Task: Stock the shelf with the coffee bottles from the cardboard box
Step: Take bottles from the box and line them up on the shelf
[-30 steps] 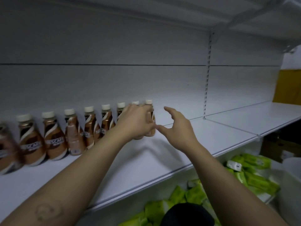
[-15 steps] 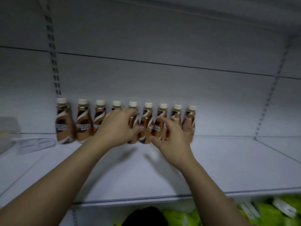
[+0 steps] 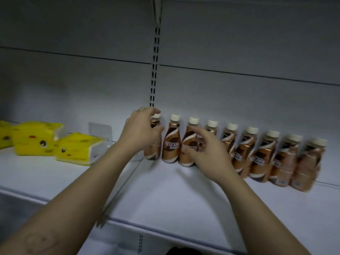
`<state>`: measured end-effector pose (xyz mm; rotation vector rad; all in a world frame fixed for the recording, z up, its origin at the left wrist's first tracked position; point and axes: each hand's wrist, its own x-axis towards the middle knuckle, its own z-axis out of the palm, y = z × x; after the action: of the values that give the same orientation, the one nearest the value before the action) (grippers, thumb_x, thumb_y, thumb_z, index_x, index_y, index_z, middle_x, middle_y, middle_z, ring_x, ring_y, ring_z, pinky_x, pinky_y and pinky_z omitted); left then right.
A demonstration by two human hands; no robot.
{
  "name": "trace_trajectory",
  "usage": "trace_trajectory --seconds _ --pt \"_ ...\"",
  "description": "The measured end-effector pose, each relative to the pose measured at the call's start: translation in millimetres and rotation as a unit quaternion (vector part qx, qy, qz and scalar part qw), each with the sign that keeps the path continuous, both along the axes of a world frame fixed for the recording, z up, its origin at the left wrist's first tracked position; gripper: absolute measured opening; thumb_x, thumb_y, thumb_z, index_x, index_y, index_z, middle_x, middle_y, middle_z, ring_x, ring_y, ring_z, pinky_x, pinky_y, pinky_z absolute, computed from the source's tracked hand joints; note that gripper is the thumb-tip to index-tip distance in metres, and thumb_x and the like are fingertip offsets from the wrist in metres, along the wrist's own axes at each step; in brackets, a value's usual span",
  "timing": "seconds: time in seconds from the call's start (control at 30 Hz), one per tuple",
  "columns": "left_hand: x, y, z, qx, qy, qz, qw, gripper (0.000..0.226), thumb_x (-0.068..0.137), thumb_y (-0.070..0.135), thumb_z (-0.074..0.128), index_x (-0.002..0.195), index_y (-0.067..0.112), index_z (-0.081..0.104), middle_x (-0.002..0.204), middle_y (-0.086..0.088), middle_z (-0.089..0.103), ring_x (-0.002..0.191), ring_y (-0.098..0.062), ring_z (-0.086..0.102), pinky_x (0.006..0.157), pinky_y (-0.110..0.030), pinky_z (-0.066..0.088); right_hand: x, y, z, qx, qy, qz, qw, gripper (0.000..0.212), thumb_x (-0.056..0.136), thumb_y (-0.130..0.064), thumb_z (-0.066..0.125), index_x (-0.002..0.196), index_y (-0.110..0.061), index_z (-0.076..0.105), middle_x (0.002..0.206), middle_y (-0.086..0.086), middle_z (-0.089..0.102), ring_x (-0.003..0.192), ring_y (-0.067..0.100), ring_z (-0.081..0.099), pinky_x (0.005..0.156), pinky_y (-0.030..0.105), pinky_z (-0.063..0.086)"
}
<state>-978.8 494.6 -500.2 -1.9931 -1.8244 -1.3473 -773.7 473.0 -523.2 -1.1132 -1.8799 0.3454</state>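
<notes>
Coffee bottles (image 3: 259, 153) stand in one row on the shelf (image 3: 165, 199). My left hand (image 3: 141, 133) grips the end bottle (image 3: 152, 153); my right hand (image 3: 204, 151) hovers spread, holding nothing. Best: turn labels forward gently, without knocking neighbours.

The word NESCAFE, in pale capitals, crosses the waist of the second brown plastic coffee bottle with a cream cap (image 3: 170, 144) from the left; it is the only complete word legible. On the third bottle (image 3: 188, 142) the same lettering begins but is cut off by the right hand (image 3: 207, 155). The seventh bottle (image 3: 261, 157) shows slanted letters ending in CAFE, blurred. The left hand (image 3: 141, 133) grips the leftmost bottle (image 3: 155, 124), hiding its label. Smaller print is unreadable.
</notes>
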Motion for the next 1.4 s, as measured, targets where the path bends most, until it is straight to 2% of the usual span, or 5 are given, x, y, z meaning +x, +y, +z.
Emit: trace_trajectory --seconds 0.33,0.57,0.87,1.17,1.4 --pt "-29.3 73.3 -29.8 -0.085 -0.209 -0.109 0.968 0.067 0.073 0.027 0.079 0.131 0.017 0.046 0.124 -0.002 0.056 0.105 -0.016 0.056 0.084 -0.028 0.046 -46.5 52.0 10.9 0.023 0.017 -0.045 0.999 0.043 0.086 -0.029 0.068 0.127 -0.028 0.056 0.100 -0.018 0.062 0.072 -0.003 0.061 0.072 0.030 0.056" --pt "-37.3 80.4 -52.6 -0.109 -0.123 -0.128 0.978 0.065 0.071 0.030 0.079 0.126 0.028 0.044 0.117 0.005 0.054 0.100 -0.014 0.057 0.083 -0.029 0.046 -49.4 87.2 14.0 0.076 -0.038 -0.093 0.992 0.047 0.089 -0.034 0.064 0.133 -0.027 0.050 0.130 -0.003 0.057 0.112 0.013 0.056 0.086 0.027 0.046" --pt "-51.3 80.1 -52.3 -0.146 -0.050 -0.164 0.974 0.069 0.073 0.022 0.078 0.129 0.030 0.039 0.099 0.025 0.049 0.087 0.006 0.053 0.069 -0.014 0.043 -51.8 101.0 25.1 0.093 -0.135 -0.084 0.983 0.057 0.088 -0.039 0.063 0.140 -0.023 0.046 0.128 0.004 0.061 0.112 0.021 0.059 0.088 0.032 0.046" --pt "-41.0 79.1 -60.3 -0.120 -0.086 -0.139 0.979 0.062 0.070 0.027 0.081 0.118 0.036 0.044 0.095 0.029 0.050 0.084 0.012 0.050 0.071 -0.014 0.039 -59.8 112.4 50.6 0.026 -0.192 -0.070 0.979 0.036 0.089 -0.029 0.065 0.122 -0.018 0.061 0.106 0.008 0.068 0.079 0.026 0.065 0.073 0.037 0.056" --pt "-37.2 81.8 -63.9 -0.100 -0.088 -0.116 0.984 0.065 0.065 0.030 0.083 0.117 0.036 0.045 0.093 0.030 0.051 0.080 0.016 0.050 0.067 -0.009 0.037 -64.3 114.6 40.4 0.071 -0.204 -0.100 0.971 0.030 0.090 -0.028 0.061 0.118 -0.016 0.062 0.104 0.010 0.066 0.090 0.028 0.061 0.077 0.038 0.054"
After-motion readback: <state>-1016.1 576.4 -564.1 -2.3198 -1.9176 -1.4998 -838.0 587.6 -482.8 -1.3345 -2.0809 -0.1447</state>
